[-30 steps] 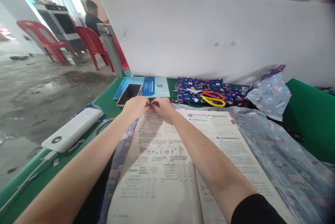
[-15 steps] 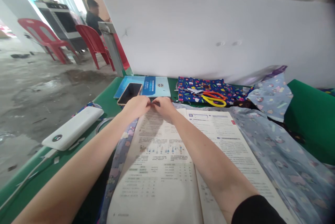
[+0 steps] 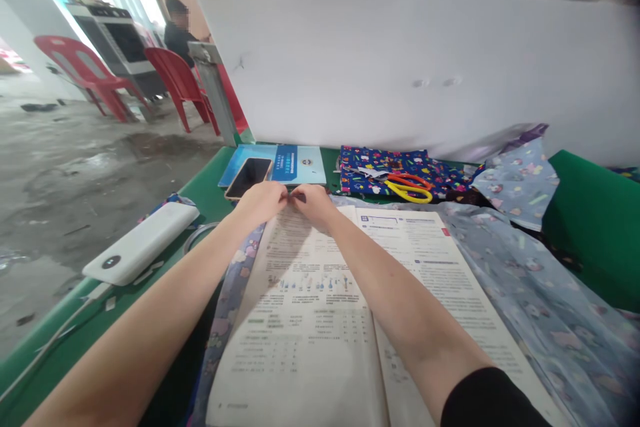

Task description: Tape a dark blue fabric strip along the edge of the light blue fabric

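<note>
An open book (image 3: 425,267) with printed pages lies on light blue patterned fabric (image 3: 540,307) spread over the green table (image 3: 200,184). My left hand (image 3: 263,202) and my right hand (image 3: 314,202) meet at the far top edge of the book's left page. Both have their fingers curled and pinched together there. What they pinch is too small to make out; it may be the fabric edge at the book's top.
A white power bank (image 3: 143,242) with a cable lies at the left. A phone (image 3: 248,177) rests on a blue booklet (image 3: 295,166). Orange and yellow scissors (image 3: 407,188) sit on dark blue patterned fabric (image 3: 370,170). A white board (image 3: 400,60) stands behind. Red chairs (image 3: 173,80) and a seated person (image 3: 176,27) are far left.
</note>
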Demonstrator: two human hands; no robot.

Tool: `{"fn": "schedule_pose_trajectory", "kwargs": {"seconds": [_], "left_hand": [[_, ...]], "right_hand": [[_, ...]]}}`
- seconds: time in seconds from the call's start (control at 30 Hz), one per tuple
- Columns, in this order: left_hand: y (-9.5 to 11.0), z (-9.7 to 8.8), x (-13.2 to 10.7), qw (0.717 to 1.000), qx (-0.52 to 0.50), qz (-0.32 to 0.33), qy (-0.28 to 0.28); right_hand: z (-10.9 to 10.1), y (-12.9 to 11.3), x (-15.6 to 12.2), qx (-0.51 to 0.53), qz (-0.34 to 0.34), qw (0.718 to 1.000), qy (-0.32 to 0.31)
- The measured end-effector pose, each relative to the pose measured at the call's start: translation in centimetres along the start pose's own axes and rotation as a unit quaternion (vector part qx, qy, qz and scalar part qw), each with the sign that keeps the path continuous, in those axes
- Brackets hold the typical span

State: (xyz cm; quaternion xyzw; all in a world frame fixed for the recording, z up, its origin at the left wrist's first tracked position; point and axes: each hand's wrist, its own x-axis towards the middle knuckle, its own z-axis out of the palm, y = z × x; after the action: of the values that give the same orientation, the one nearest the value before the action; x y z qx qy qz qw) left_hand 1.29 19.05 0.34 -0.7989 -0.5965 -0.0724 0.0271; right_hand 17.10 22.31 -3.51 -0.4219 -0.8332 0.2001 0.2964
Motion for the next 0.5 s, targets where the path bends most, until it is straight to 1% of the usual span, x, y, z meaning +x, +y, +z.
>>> {"fn": "schedule_pose_trajectory", "kwargs": {"seconds": [0.23,0.5], "left_hand": [[0.09,-0.01,0.04,1.000,-0.010,-0.020,0.013],[-0.05,-0.30,-0.13,0.999,-0.017,-0.041,0.008]], "right_hand": [[0.10,0.13,0.13,0.000,0.002,1.000,0.008],[0.41,0.21,0.32,-0.022,0.001,1.000,0.012]]}}
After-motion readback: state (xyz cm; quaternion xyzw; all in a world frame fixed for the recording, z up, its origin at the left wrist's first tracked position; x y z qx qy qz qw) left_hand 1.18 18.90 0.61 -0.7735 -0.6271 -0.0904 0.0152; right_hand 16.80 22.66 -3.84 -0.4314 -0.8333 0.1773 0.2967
